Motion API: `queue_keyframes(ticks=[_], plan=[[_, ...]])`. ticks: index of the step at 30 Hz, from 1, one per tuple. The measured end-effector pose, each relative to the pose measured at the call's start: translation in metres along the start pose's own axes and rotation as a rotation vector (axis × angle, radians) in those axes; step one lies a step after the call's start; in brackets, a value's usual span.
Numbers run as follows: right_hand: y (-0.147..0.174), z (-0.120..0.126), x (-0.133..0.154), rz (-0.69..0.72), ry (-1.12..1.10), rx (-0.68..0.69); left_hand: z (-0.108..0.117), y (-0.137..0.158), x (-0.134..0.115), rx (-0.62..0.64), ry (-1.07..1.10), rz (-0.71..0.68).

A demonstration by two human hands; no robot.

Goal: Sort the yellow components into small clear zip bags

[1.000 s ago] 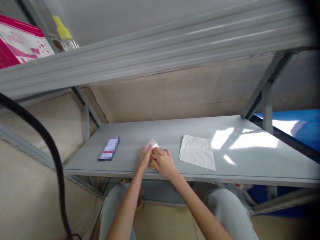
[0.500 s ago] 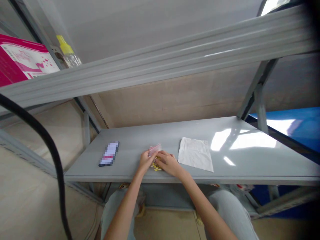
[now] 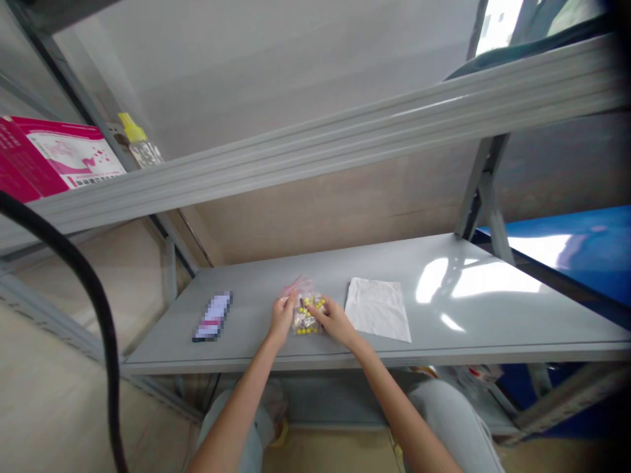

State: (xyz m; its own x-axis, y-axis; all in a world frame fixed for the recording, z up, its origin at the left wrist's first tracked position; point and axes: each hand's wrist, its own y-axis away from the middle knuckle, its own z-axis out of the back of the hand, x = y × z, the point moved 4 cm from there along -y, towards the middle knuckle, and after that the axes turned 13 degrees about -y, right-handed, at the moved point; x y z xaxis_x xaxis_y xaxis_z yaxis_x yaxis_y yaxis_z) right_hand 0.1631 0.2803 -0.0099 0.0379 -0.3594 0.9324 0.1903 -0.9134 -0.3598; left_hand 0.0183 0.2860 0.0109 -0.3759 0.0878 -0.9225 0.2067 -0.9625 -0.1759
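A clear zip bag (image 3: pixel 306 323) with a pinkish top edge rests on the grey shelf, holding several small yellow pieces and some paler bits whose kind I cannot make out. My left hand (image 3: pixel 282 316) is closed on the bag's left upper side, thumb on top. On the right side my right hand (image 3: pixel 336 320) grips the bag, its thumb pressed over the yellow pieces. A flat white cloth-like pouch (image 3: pixel 377 309) lies just right of my right hand, apart from it.
A phone with a blurred screen (image 3: pixel 213 316) lies on the shelf (image 3: pixel 256 282) at left. Overhead runs an upper shelf beam (image 3: pixel 305 157), with a pink box (image 3: pixel 64 157) and a yellow-capped bottle (image 3: pixel 140 141) on it. A black hose (image 3: pixel 93 282) curves down at far left.
My hands have moved apart slightly, and the bag now lies more spread out, showing more yellow pieces. Its pinkish top edge has come into fuller view. The camera has tilted a little.
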Motion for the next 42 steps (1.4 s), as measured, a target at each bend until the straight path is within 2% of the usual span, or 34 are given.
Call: queue_keyframes(ticks=[4,6,8,10,13,15,17,19,22,24,26,29,31,34,36,39,42], plan=[[0.0,-0.006,0.01,0.065,-0.022,-0.096,-0.007,0.002,-0.03,0.045,0.12,-0.057],[0.002,-0.01,0.013,0.069,0.018,-0.16,-0.009,0.003,-0.037,0.069,0.119,-0.076],[0.004,-0.012,0.016,0.072,0.082,-0.174,-0.006,0.003,-0.035,0.046,0.09,-0.094],[0.005,-0.01,0.02,0.097,0.188,-0.132,0.0,0.003,-0.026,-0.017,0.075,-0.103],[0.005,0.006,0.023,0.097,0.438,-0.063,0.01,0.0,-0.008,-0.101,0.081,-0.063],[0.007,0.026,0.019,-0.023,0.643,-0.122,0.013,-0.001,0.001,-0.136,0.097,-0.018],[0.011,0.049,0.011,-0.23,0.821,-0.225,0.014,-0.003,0.005,-0.152,0.116,0.011],[0.016,0.064,0.002,-0.371,0.935,-0.262,0.012,-0.005,0.008,-0.136,0.124,0.02],[0.018,0.069,-0.007,-0.374,1.005,-0.241,0.006,-0.008,0.015,-0.049,0.103,0.01],[0.015,0.065,-0.011,-0.316,0.995,-0.23,0.003,-0.011,0.024,-0.004,0.106,0.004],[0.011,0.057,-0.01,-0.231,0.923,-0.252,0.003,-0.012,0.033,-0.02,0.14,0.007],[0.003,0.039,0.0,-0.027,0.673,-0.271,0.004,-0.011,0.043,-0.077,0.191,0.057],[-0.001,0.021,0.006,0.074,0.445,-0.174,0.001,-0.008,0.046,-0.065,0.238,0.102],[0.0,-0.006,0.006,0.027,0.201,-0.038,-0.006,-0.003,0.045,-0.013,0.324,0.151],[0.004,-0.02,0.001,-0.031,0.161,0.006,-0.008,-0.001,0.044,0.0,0.34,0.154],[0.007,-0.03,-0.008,-0.092,0.198,-0.031,-0.009,-0.001,0.041,0.023,0.316,0.112],[0.008,-0.029,-0.015,-0.112,0.228,-0.11,-0.009,-0.002,0.04,0.031,0.269,0.07]])
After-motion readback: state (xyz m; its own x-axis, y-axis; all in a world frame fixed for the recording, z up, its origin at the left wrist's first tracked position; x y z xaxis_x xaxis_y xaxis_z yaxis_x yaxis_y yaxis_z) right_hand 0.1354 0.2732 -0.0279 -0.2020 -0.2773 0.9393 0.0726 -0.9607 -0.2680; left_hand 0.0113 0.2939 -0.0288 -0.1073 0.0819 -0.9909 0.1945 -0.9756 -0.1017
